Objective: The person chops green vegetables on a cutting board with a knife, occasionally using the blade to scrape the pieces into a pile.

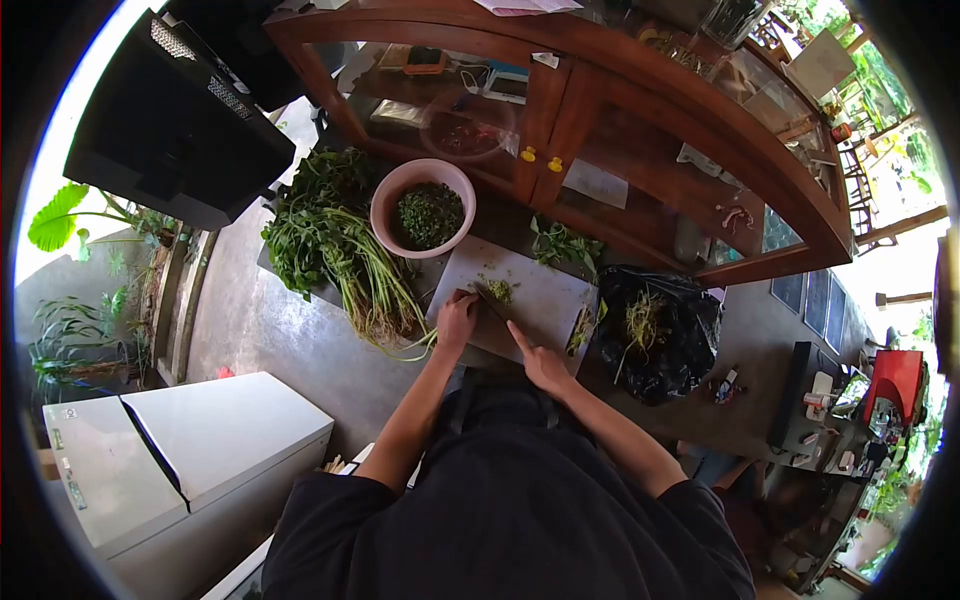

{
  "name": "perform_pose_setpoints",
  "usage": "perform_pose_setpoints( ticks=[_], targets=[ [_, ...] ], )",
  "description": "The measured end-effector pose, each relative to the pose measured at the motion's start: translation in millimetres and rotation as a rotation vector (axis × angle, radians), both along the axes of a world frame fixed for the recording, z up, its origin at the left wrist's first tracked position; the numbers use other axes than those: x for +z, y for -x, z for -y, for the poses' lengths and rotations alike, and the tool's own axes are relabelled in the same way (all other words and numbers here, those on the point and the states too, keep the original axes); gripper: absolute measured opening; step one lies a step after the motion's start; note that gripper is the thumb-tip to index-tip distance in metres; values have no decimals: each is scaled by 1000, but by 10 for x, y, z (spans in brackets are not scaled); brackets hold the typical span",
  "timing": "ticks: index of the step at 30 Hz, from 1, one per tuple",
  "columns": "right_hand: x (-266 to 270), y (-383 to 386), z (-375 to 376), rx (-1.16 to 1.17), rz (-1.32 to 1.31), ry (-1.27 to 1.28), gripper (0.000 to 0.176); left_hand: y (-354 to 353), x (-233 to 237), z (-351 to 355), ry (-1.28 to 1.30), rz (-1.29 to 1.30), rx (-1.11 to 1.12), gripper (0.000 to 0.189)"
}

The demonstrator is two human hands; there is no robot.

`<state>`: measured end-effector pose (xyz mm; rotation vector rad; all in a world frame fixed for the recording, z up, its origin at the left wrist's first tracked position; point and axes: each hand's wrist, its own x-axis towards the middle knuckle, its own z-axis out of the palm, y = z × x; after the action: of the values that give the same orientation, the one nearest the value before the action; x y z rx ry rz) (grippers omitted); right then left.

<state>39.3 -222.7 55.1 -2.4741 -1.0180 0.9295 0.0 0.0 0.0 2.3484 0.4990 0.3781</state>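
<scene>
On a pale cutting board point(548, 283) lie small chopped green bits point(497, 291). My left hand point(459, 314) is closed on green stems at the board's left part; their long ends trail out to its left. My right hand point(540, 362) is closed round the handle of a knife point(490, 303), its index finger stretched along the knife. The dark blade points up and left, its tip beside my left fingers. Behind the board's left corner stands a pink bowl point(380, 208) holding chopped greens point(429, 215). A big bunch of leafy stems point(345, 240) lies left of the board.
Right of the board is a black plastic bag point(692, 330) with root scraps. Loose leaves point(565, 246) lie behind the board, before a wooden glass-door cabinet point(590, 130). A white fridge point(225, 435) stands at lower left. Part of another person point(735, 480) shows at lower right.
</scene>
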Motion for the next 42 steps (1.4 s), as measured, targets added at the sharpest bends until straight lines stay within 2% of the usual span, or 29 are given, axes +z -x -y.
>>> perform_pose_setpoints(
  ticks=[2,6,11,14,18,27,33,35,42],
  targets=[
    [-131,18,33,-2,43,-81,86,29,-35,4,-17,37,12,17],
    [-53,-6,285,41,113,-66,87,34,-47,197,24,34,16,15],
    [164,35,289,83,142,56,87,50,-60,128,25,43,24,14],
    [18,29,252,47,84,-26,86,31,4,115,9,42,33,15],
    [-159,17,60,24,51,-13,85,47,-23,72,45,23,34,15],
    [-39,-44,235,22,40,-46,84,30,43,24,-17,-10,-5,16],
    [12,-26,334,26,130,-111,79,37,52,18,11,-13,-45,17],
    [77,-19,324,15,73,-58,79,37,10,-5,-13,31,-67,19],
    [280,18,254,24,124,-47,78,26,-59,-54,54,22,-66,21]
  ],
)
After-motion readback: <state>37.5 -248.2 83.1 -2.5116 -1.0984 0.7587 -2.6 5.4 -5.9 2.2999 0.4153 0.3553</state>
